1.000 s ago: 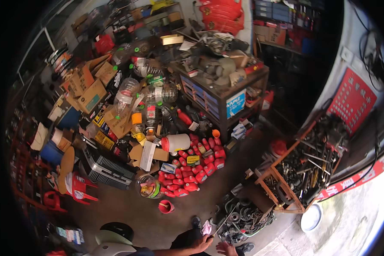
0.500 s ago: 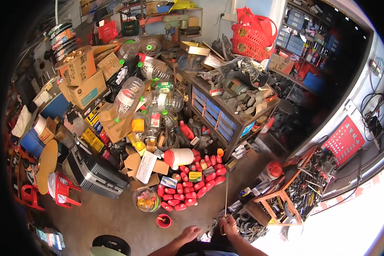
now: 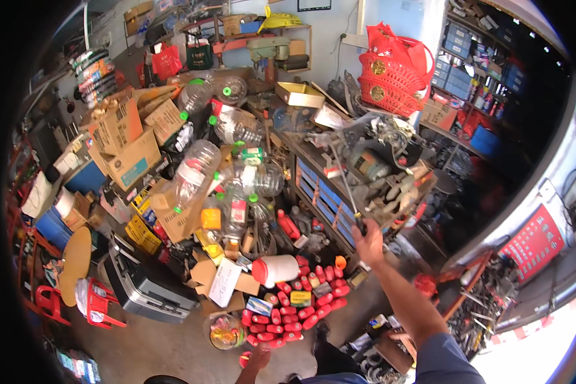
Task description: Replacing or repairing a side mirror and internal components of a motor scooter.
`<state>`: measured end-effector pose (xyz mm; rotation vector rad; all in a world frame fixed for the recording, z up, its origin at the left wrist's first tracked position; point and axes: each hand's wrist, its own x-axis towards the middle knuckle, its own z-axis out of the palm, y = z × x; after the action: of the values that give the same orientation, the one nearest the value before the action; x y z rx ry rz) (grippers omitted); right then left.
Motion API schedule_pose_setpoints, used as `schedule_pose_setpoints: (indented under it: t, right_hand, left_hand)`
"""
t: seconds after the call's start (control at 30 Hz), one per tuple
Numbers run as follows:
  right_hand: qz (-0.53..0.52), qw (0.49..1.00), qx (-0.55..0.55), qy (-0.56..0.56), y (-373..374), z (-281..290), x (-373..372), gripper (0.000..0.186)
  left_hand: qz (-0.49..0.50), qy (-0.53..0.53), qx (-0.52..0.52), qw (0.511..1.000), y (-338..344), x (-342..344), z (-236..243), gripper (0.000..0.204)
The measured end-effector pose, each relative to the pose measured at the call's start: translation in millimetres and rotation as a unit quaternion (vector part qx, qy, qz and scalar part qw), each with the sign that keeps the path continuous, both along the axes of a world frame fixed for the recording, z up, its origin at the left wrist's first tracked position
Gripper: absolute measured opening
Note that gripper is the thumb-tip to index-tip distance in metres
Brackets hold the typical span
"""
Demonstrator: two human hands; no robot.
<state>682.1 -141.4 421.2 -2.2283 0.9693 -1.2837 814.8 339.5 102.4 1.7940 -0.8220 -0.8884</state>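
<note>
My right hand (image 3: pixel 368 243) is wrapped round the handle of a long screwdriver (image 3: pixel 344 176), the arm stretched forward and to the right. Its thin metal shaft points up and away over the cluttered workbench (image 3: pixel 326 208) with blue drawers; whether the tip touches anything there I cannot tell. On the bench behind the shaft lies a grey motor-like machine (image 3: pixel 370 164) among greasy metal parts. Low in the view, my left hand (image 3: pixel 258 357) hangs beside a small red cup (image 3: pixel 244 360), just below several red bottles (image 3: pixel 292 326); its fingers are too small and blurred to read.
A white jar with a red lid (image 3: pixel 276 270) stands behind the red bottles. Large empty plastic bottles (image 3: pixel 198 168) and cardboard boxes (image 3: pixel 125 144) pile up at the left, near a black-and-silver case (image 3: pixel 148 281). Metal parts and tools (image 3: pixel 486 291) crowd a rack at the right.
My right hand has risen forward from near my body to the workbench, carrying the screwdriver. My left hand has moved slightly left and lower. The view has shifted and I stand closer to the bottles.
</note>
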Motion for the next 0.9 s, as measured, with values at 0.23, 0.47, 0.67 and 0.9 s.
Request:
schedule_pose_setpoints:
  t: [0.23, 0.47, 0.67, 0.9]
  right_hand:
    - [-0.166, 0.979, -0.12, 0.024, -178, 30, 87, 0.025]
    - [-0.157, 0.986, -0.06, 0.017, -238, 24, 99, 0.028]
    - [-0.169, 0.98, -0.092, 0.045, -260, 18, 109, 0.026]
    - [-0.185, 0.969, -0.118, 0.116, -266, 18, 108, 0.023]
  left_hand:
    - [-0.02, -0.148, 0.136, 0.979, -161, 121, 89, 0.027]
    - [-0.043, -0.437, 0.107, 0.892, -443, 258, 295, 0.026]
    - [0.013, -0.513, 0.001, 0.858, -656, 330, 393, 0.041]
    - [0.152, -0.567, -0.022, 0.81, -817, 375, 427, 0.052]
